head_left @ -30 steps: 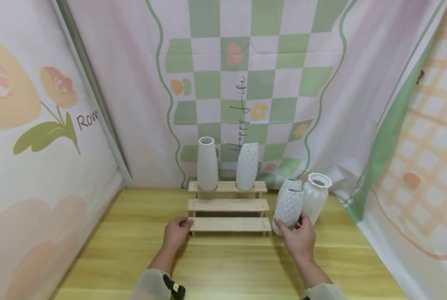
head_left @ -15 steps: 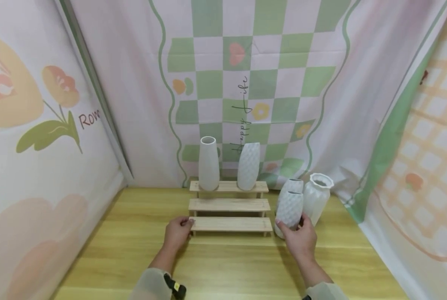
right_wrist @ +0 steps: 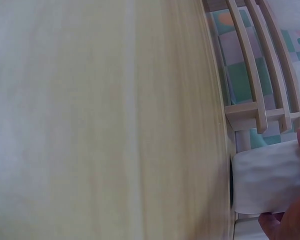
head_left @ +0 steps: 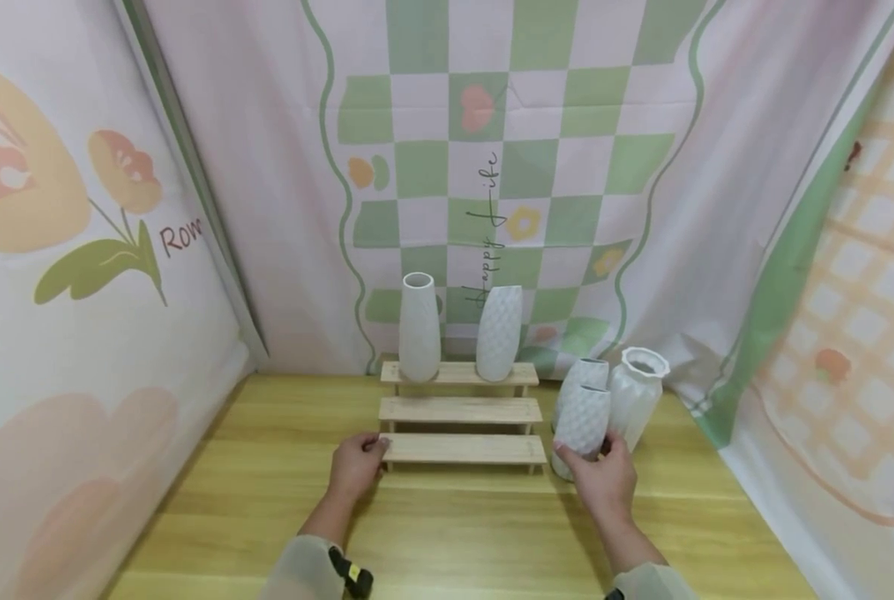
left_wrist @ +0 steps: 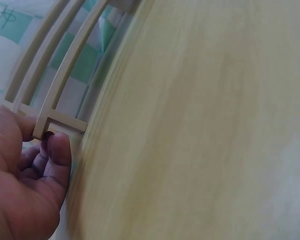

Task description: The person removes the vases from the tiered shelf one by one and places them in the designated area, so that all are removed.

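One three-tiered wooden rack (head_left: pixel 461 448) is pinched at the left end of its lowest tier by the left hand (head_left: pixel 355 468). Two white vases (head_left: pixel 420 333) are stood on the top tier. Right of the rack, one textured vase (head_left: pixel 585 421) is clasped between thumb and fingers of the right hand (head_left: pixel 609 483), with two other vases (head_left: pixel 636 400) just behind.

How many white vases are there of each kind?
Tall plain vase: 1
Bumpy vases: 3
Wavy-rimmed vase: 1
Total: 5 vases
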Available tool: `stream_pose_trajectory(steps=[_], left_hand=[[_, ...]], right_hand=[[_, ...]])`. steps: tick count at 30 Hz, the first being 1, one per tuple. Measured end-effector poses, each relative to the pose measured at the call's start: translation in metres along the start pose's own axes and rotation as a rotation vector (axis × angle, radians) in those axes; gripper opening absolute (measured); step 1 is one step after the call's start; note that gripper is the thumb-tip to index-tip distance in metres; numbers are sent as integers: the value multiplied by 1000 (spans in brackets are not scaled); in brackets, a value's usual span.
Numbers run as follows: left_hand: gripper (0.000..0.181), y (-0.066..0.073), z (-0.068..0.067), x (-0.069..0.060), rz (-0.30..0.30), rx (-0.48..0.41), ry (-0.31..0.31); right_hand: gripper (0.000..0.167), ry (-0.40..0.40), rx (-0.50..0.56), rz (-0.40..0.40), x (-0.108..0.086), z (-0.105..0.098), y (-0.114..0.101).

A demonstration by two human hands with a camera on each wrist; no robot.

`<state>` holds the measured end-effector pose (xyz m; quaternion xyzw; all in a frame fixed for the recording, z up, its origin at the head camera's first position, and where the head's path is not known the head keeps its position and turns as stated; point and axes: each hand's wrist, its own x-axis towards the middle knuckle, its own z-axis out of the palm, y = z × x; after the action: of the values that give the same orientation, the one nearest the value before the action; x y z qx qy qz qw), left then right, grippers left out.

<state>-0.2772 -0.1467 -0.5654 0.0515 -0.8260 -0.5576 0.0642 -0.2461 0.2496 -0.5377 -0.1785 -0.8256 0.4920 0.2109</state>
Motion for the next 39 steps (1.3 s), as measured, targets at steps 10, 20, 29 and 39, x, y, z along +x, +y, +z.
stream_pose_trajectory(steps=[10,20,29,39], left_hand=[[42,-1,0,1,-7,2,-1],[44,-1,0,1,-4,-4,-10],[45,0,0,0,-4,-15,-9],[46,-2,0,0,0,-14,-5]], right_hand=[[89,-4,-19,-17,1,0,0],[92,-13,-24,-19,0,-1,2],[97,50,2,-53,-5,-2,-3],[86,177,21,-128,-9,-3,-15]])
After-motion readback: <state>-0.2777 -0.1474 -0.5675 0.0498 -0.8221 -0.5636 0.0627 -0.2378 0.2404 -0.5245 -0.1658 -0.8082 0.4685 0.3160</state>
